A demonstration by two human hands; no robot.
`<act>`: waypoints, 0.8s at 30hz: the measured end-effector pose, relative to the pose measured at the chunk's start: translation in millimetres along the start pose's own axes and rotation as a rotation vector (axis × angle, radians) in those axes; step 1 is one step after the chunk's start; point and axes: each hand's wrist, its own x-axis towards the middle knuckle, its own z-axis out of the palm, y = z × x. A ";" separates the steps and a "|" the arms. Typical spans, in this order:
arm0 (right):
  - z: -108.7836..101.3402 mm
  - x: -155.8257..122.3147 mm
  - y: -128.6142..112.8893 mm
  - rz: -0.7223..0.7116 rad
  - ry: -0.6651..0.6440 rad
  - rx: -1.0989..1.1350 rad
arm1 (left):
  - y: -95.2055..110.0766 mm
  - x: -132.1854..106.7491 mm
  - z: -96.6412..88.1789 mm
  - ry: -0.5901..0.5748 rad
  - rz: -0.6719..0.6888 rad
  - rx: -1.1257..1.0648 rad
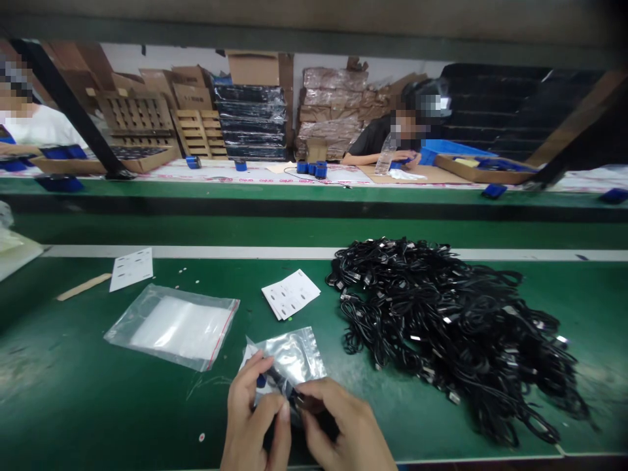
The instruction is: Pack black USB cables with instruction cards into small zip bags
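My left hand (255, 418) and my right hand (343, 428) meet at the near edge of the green table (98, 399). Both are closed on a small clear plastic bag (292, 356) and a coiled black cable (299, 402) that lies partly inside the bag's mouth. The left fingers pinch the bag's edge; the right fingers grip the cable coil. Just to the right lies a big heap of black cables (451, 327) with silver plugs.
A stack of clear zip bags (174, 325) lies left of my hands. Two white sticker sheets (290, 294) (131, 268) and a wooden stick (84, 286) lie farther back. Across a second bench sit two other people (377, 137) (34, 124) among cardboard boxes and blue parts.
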 end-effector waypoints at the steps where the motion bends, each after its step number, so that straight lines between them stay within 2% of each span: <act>1: -2.7 1.7 0.1 0.010 -0.014 0.020 | -0.1 0.0 -0.2 -0.001 0.002 -0.003; 4: -6.2 3.9 0.2 -0.053 -0.011 -0.059 | 0.0 1.0 -1.6 -0.021 0.007 0.030; 7: -0.1 0.4 0.7 -0.156 0.029 -0.321 | 0.1 2.0 -2.3 -0.061 -0.016 0.083; 9: 7.4 -3.7 1.0 -0.128 0.072 -0.446 | 0.3 2.4 -1.7 -0.077 -0.039 0.107; 11: 14.3 -6.9 1.1 -0.052 0.108 -0.483 | 0.4 3.1 -0.7 -0.084 -0.024 0.124; 14: 17.3 -7.6 0.4 0.071 0.105 -0.398 | 0.8 4.9 0.3 -0.088 0.051 0.164; 17: 10.9 -3.2 -0.5 0.147 0.066 -0.249 | 0.5 6.0 0.5 -0.085 0.092 0.195; 21: 3.6 2.8 -1.4 0.127 0.067 -0.085 | -1.2 3.0 3.4 -0.039 0.145 0.167; 24: 9.1 4.6 -2.8 0.100 0.115 -0.104 | -2.2 -1.2 8.5 0.006 0.175 0.122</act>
